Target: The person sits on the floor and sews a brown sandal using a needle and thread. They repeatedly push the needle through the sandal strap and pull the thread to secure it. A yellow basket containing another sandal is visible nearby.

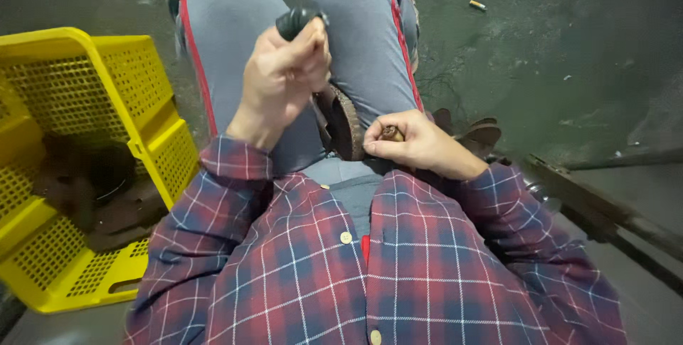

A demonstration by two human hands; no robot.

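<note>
**Rusty part gripped in the lap, dark tool raised above it**

While the plaid shirt (341,274) fills the near edge of the head view, the work sits just beyond it, in the person's lap. The right hand (416,144) is curled shut around a small brown, rusty-looking piece (390,132), pinched between thumb and fingers and pressed down against the thighs. Beside it, between the two hands, a worn brown ring-shaped part (346,123) stands on edge against the grey trousers (363,39); whether the small piece is joined to it cannot be told. More dark brown metal (480,134) shows behind the right wrist.

A little farther out, the left hand (284,78) is closed in a fist around a black rounded handle or tool (295,21), lifted above the ring and not touching it.

Judging by this, the job looks to be mid-way: one piece is in hand and being worked. To the left, a yellow perforated crate (153,114) holds a dark heap of similar rusty pieces, sorted or waiting, which cannot be said.

Farthest off lie the stained concrete floor (541,46), a cigarette butt (477,5) and a dark metal bar (605,210) at the right.
</note>
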